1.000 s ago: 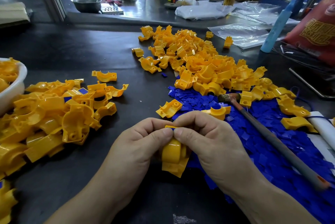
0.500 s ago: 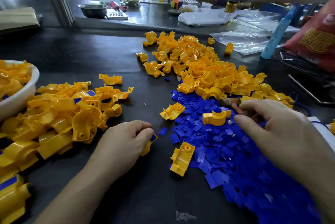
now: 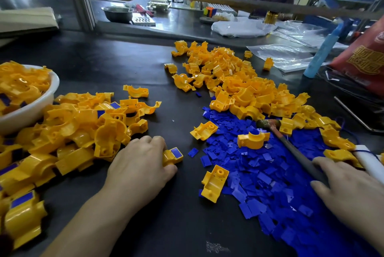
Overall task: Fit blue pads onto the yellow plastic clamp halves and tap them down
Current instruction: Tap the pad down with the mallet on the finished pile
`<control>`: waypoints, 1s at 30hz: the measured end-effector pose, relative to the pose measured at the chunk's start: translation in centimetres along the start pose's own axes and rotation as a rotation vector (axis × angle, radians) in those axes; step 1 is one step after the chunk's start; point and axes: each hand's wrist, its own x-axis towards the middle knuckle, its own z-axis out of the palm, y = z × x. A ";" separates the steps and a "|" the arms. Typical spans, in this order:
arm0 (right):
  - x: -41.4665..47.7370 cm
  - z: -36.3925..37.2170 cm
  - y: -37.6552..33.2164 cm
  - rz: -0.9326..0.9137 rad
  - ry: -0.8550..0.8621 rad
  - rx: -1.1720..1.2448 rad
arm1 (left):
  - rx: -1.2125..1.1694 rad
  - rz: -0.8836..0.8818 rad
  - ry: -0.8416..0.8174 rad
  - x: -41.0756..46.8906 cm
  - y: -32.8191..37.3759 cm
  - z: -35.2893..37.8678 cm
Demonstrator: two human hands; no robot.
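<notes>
Left hand grips a yellow plastic clamp half with a blue pad at frame centre; right hand curls round the dark-handled hammer at lower right.

Open table lane between left clamp pile and blue pads, loose clamp halves along its edge

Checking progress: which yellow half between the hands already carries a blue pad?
The clamp half in the left hand: a blue pad sits on its face. The three loose halves are bare yellow.
</notes>
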 end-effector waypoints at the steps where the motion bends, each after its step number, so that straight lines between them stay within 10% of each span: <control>1: 0.1 0.1 0.2 -0.001 0.006 -0.002 | -0.009 -0.004 0.011 0.1 0.0 0.1; 14: -5.4 -6.4 -7.8 -0.192 -0.049 0.864 | -0.121 -0.044 0.053 0.5 0.0 0.5; 25: -8.2 -4.4 -11.6 -0.509 0.172 0.468 | -0.139 -0.033 0.086 0.5 -0.1 0.7; 30: -7.9 -5.0 -10.5 -0.452 -0.017 0.509 | -0.141 -0.032 0.086 0.4 -0.1 0.5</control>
